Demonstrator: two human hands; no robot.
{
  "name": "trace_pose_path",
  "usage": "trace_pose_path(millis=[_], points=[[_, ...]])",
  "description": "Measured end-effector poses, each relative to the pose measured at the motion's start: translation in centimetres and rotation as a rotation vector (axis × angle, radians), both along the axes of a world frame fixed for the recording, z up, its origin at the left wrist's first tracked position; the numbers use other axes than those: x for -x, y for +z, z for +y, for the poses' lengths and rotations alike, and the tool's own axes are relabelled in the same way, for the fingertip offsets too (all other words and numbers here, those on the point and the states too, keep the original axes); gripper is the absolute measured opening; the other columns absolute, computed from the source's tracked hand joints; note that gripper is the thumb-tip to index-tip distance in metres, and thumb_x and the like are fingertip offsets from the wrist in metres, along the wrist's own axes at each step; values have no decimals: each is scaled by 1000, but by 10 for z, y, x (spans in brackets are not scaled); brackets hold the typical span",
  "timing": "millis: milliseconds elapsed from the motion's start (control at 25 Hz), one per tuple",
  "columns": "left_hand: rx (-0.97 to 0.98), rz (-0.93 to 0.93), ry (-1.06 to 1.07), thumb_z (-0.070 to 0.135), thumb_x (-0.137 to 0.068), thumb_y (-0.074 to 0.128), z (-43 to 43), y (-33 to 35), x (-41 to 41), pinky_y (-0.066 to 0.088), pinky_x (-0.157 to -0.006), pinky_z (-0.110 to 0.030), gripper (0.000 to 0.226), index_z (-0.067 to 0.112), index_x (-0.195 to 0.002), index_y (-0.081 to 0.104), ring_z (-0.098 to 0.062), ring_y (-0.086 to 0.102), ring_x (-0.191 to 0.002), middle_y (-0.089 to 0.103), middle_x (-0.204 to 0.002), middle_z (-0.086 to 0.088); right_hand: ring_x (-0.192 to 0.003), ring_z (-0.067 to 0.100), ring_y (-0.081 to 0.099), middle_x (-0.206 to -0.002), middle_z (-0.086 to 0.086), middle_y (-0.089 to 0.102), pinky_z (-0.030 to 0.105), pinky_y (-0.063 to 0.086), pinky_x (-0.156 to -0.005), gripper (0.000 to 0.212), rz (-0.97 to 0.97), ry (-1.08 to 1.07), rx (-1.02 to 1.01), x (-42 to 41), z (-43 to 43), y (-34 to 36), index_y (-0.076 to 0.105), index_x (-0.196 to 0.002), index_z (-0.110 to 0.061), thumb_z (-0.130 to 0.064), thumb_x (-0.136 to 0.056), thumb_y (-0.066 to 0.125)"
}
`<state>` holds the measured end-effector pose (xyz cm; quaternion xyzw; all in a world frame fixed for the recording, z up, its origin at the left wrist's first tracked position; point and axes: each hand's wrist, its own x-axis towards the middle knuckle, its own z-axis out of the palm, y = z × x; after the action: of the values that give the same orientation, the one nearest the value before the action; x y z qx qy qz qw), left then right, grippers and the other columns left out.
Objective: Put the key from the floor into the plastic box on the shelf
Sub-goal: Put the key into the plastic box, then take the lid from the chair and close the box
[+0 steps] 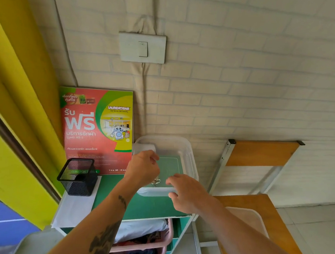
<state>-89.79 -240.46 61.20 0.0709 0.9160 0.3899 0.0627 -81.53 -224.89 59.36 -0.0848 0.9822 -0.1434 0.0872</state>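
Observation:
A clear plastic box (188, 157) stands open on the green top of the shelf (154, 206), against the wall. A small metal key on a ring (155, 182) shows inside the box near its front wall, just under the heel of my left hand (143, 167). That hand hovers over the box with its fingers curled; I cannot tell whether it touches the key. My right hand (188, 193) grips the box's front rim, fingers over the edge and thumb on the outer wall.
A red and green laundry poster (95, 130) leans on the wall behind a black mesh pen holder (77, 177). Pink baskets (146, 241) fill the lower shelf. A wooden folding table (259, 154) and a desk with a clear lid (255, 220) stand to the right.

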Motion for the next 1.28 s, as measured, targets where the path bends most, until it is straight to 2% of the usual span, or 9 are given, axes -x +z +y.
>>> trace_pose_path(millis=[120,280,400,520,640,760,880,1080,1280], points=[[-82,19,28,13,-85,49,12,9,-8,56,-82,-29,28,26,-96,72,-16,68,-85,73,-93,6,-125,17,49,-137,0,55,38,42,-105,45,119,-45,146,-16,23,19,48,-138,-20,-32,-95,52],[-169,30,23,11,-85,52,55,19,-32,50,-72,-25,25,27,-88,71,-15,66,-72,72,-83,5,-125,12,50,-137,-4,55,33,42,-104,45,217,-209,211,-42,88,29,50,-138,-21,-33,-95,56],[-193,4,-37,10,-85,53,106,20,-59,46,-71,-20,25,26,-88,71,-14,66,-73,71,-82,3,-127,15,48,-138,-2,53,37,42,-105,49,172,-345,239,-60,150,18,49,-138,-22,-35,-91,55],[-182,4,-75,11,-86,55,170,10,-89,39,-54,-3,23,27,-87,71,-4,61,-65,68,-78,7,-132,19,41,-143,1,47,40,38,-108,53,78,-445,232,-84,211,-4,46,-140,-21,-35,-89,54],[-145,-25,-109,13,-87,54,227,-12,-119,39,-50,-4,22,29,-91,68,-3,62,-64,66,-79,12,-136,23,36,-148,3,40,40,35,-110,57,-37,-514,225,-109,261,-32,40,-144,-20,-33,-91,55],[-105,-105,-87,17,-87,52,283,-53,-148,51,-63,-17,25,25,-107,63,-13,65,-79,65,-97,4,-140,26,33,-153,6,35,40,33,-111,59,-160,-567,233,-136,312,-71,36,-147,-20,-33,-94,56],[189,-137,-143,30,-87,48,320,-106,-170,53,-84,-40,39,24,-125,53,-25,61,-101,58,-119,0,-139,25,34,-152,5,37,40,34,-111,56,-204,-611,228,-160,343,-110,35,-148,-22,-34,-96,54],[469,-196,-223,41,-90,42,351,-182,-193,47,-93,-43,49,21,-134,38,-27,50,-116,49,-133,-5,-137,27,32,-152,2,35,42,40,-108,60,-265,-663,198,-179,369,-183,31,-148,-23,-38,-95,52],[556,-202,-263,46,-89,42,378,-295,-186,44,-99,-44,61,22,-142,25,-29,43,-125,36,-144,-7,-142,31,21,-154,5,25,48,40,-108,64,-243,-700,142,-166,383,-285,25,-149,-26,-40,-92,52]])
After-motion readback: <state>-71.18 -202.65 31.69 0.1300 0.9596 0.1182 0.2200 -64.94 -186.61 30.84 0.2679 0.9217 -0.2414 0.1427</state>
